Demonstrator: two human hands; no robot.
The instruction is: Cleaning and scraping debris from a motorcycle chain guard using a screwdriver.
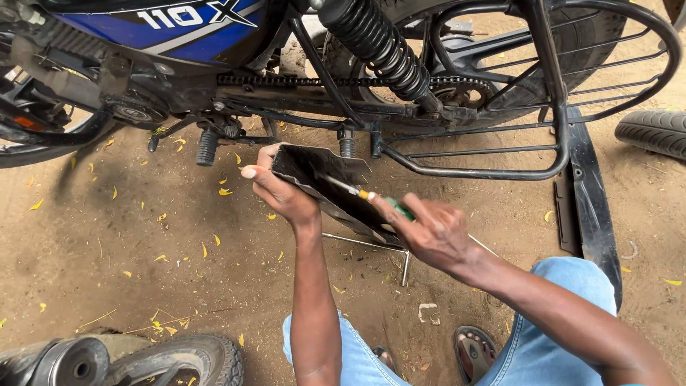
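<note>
My left hand (279, 191) grips the left end of a black metal cover plate (314, 174), holding it tilted just below the motorcycle's chain. My right hand (432, 230) is closed on a green-handled screwdriver (361, 193) whose shaft lies across the plate's inner face, tip pointing up-left. The plate's lower right end is hidden behind my right hand. Above runs the bare drive chain (300, 81) and rear sprocket (461, 94) of the blue motorcycle (193, 32).
A black spring shock (379, 44) and a black tubular side guard (557, 129) stand above right. A long black cover piece (593, 207) lies on the dirt at right, with a tyre (654, 131) beyond. A thin metal rod (379, 246) lies below the plate. Another tyre (186, 361) is at bottom left. My sandalled feet are at the bottom.
</note>
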